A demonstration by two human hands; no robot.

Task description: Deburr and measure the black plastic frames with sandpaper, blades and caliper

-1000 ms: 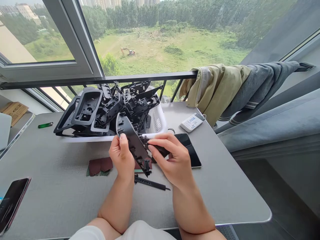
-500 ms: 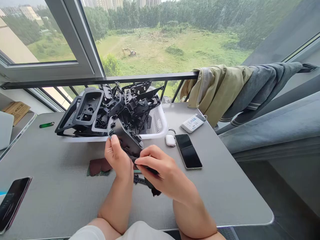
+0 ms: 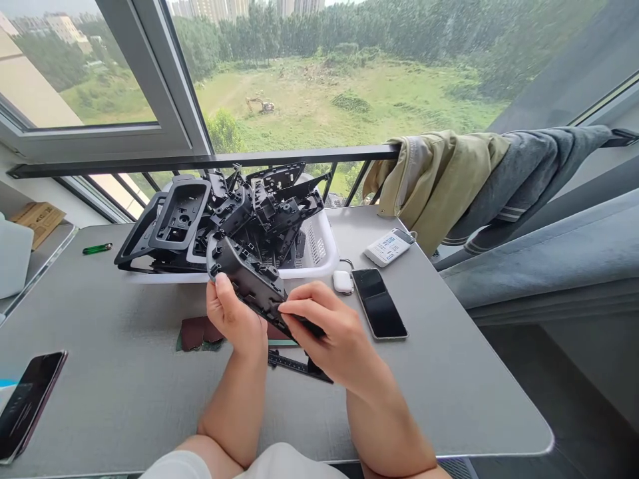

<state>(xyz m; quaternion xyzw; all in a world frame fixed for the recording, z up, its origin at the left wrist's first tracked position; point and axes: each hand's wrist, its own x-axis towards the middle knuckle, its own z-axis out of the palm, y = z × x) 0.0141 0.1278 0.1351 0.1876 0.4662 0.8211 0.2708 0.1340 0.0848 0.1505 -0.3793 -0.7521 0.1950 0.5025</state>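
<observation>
Our left hand (image 3: pixel 235 319) is clamped on the left end of a black plastic trim panel (image 3: pixel 249 276), held over the grey table (image 3: pixel 424 399); our right hand (image 3: pixel 332 332) pinches a half-hidden dark object (image 3: pixel 313 326) at its lower end. We judge this panel unfinished, being in hand; behind it, more black parts (image 3: pixel 264 209) heap the white basket (image 3: pixel 310 272), done or not we cannot tell

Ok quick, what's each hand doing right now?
Left hand: closed on black plastic part.
Right hand: closed on dark object, can't tell what.
</observation>
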